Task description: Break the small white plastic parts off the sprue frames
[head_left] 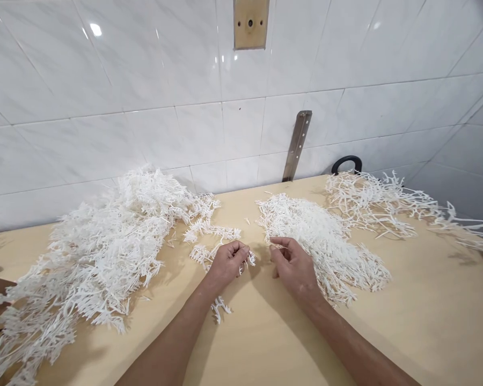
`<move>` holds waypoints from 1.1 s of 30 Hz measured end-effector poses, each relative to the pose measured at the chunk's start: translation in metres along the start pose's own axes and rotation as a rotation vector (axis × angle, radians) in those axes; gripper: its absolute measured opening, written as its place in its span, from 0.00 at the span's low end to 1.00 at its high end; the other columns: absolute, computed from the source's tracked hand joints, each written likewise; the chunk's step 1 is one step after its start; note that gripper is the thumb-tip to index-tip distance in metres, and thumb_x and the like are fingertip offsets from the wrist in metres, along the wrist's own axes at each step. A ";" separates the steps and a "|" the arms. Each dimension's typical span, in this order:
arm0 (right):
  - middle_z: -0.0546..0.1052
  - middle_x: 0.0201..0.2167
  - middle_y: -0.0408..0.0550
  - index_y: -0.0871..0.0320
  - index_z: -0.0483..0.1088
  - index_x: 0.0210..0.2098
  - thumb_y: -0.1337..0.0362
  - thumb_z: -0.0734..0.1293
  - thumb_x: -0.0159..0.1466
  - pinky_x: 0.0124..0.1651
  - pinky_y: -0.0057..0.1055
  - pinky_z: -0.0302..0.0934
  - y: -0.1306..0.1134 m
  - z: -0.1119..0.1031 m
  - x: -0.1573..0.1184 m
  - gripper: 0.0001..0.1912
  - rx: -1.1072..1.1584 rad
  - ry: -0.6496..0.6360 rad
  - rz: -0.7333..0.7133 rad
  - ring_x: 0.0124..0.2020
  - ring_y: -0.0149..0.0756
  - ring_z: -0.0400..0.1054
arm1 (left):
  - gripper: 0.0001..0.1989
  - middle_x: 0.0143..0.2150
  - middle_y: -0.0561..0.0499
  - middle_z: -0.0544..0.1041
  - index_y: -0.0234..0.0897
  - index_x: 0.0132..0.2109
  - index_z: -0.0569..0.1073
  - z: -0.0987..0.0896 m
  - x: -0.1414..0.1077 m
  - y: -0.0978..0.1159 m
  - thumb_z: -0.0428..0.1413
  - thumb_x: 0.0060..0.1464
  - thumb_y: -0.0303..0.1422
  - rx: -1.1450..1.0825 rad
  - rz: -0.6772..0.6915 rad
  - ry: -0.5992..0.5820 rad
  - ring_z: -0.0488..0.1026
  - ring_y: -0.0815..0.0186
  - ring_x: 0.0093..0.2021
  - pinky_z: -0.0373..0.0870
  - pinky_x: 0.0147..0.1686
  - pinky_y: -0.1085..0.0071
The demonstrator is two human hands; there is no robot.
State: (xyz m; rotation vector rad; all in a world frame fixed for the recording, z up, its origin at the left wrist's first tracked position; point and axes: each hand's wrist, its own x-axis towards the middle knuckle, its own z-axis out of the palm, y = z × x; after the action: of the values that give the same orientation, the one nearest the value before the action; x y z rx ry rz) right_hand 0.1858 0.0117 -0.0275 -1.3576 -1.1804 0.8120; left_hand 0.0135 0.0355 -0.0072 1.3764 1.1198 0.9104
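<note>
Left hand (228,264) pinches a sprig (251,259), right hand (274,254) gapes empty; loose pieces (322,230) seem done, heap (112,246) towards the counter's (261,343) left edge undone.

A heap (108,246) lies left, pile (314,236) right, on table (241,354).

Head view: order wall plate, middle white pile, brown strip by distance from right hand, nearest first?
From the right hand:
1. Middle white pile: right beside it, on the table.
2. Brown strip: beyond the pile, upright at the wall.
3. Wall plate: highest, up on the tiles, slightly left.
</note>
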 end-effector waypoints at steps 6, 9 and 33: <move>0.76 0.25 0.45 0.57 0.77 0.35 0.55 0.66 0.64 0.28 0.29 0.62 -0.005 0.007 -0.008 0.12 -0.210 -0.157 -0.235 0.24 0.33 0.67 | 0.15 0.22 0.54 0.68 0.35 0.27 0.69 0.005 -0.001 0.001 0.53 0.57 0.41 0.180 0.094 0.049 0.63 0.70 0.24 0.59 0.26 0.73; 0.78 0.28 0.45 0.56 0.77 0.33 0.58 0.66 0.64 0.30 0.29 0.63 -0.004 0.008 -0.007 0.10 -0.247 -0.154 -0.242 0.25 0.34 0.68 | 0.15 0.23 0.54 0.68 0.35 0.27 0.69 0.007 -0.002 0.002 0.52 0.57 0.40 0.227 0.111 0.059 0.64 0.69 0.26 0.59 0.28 0.72; 0.74 0.20 0.43 0.56 0.73 0.29 0.58 0.64 0.63 0.25 0.29 0.60 -0.003 0.008 -0.007 0.11 -0.320 -0.111 -0.247 0.20 0.33 0.66 | 0.14 0.25 0.52 0.71 0.36 0.29 0.71 0.006 -0.003 0.003 0.53 0.56 0.41 0.229 0.112 0.011 0.66 0.68 0.27 0.60 0.29 0.72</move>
State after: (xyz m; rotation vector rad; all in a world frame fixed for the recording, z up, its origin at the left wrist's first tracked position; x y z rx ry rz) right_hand 0.1754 0.0069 -0.0271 -1.3980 -1.5820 0.5422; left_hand 0.0190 0.0309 -0.0049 1.6360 1.1934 0.8904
